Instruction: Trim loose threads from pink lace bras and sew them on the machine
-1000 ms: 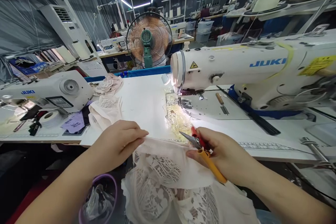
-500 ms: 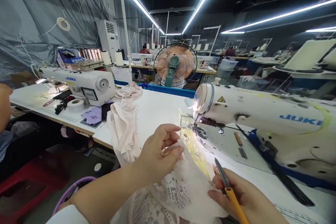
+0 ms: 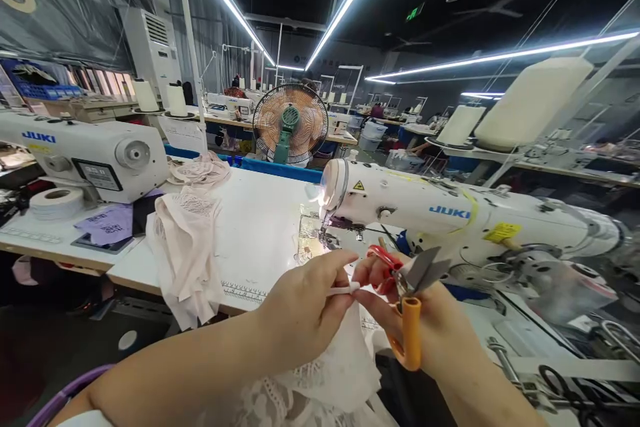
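- Progress, as judged: handling of the lace garment (image 3: 345,363) appears to be in mid-course. A narrow white section (image 3: 344,290) is held up between the fingertips of both hands, and the garment is not set down.
- Done: no cut or finished seam can be made out on the held section. Similar pale pieces (image 3: 185,240) lie to the left on the surface (image 3: 250,213), partly hanging over its front edge; whether they are finished cannot be told.
- Left: the held section is not released and the scissors (image 3: 407,287) are not put down. Any further remainder cannot be read.
- Left hand (image 3: 313,310): the grip is narrow, thumb and fingers pinching the white section.
- Right hand (image 3: 435,320): the grip retains the scissors by the red and orange handles while the fingertips meet the end of the white section. The blades point away from the garment and appear slightly apart.
- Location: the garment hangs below the hands at the front edge of the surface, in front of the sewing machine (image 3: 400,197) and apart from its needle area.
- Appearance: pale, thin, softly creased fabric; openwork lace shows lower down, partly hidden by the left forearm.
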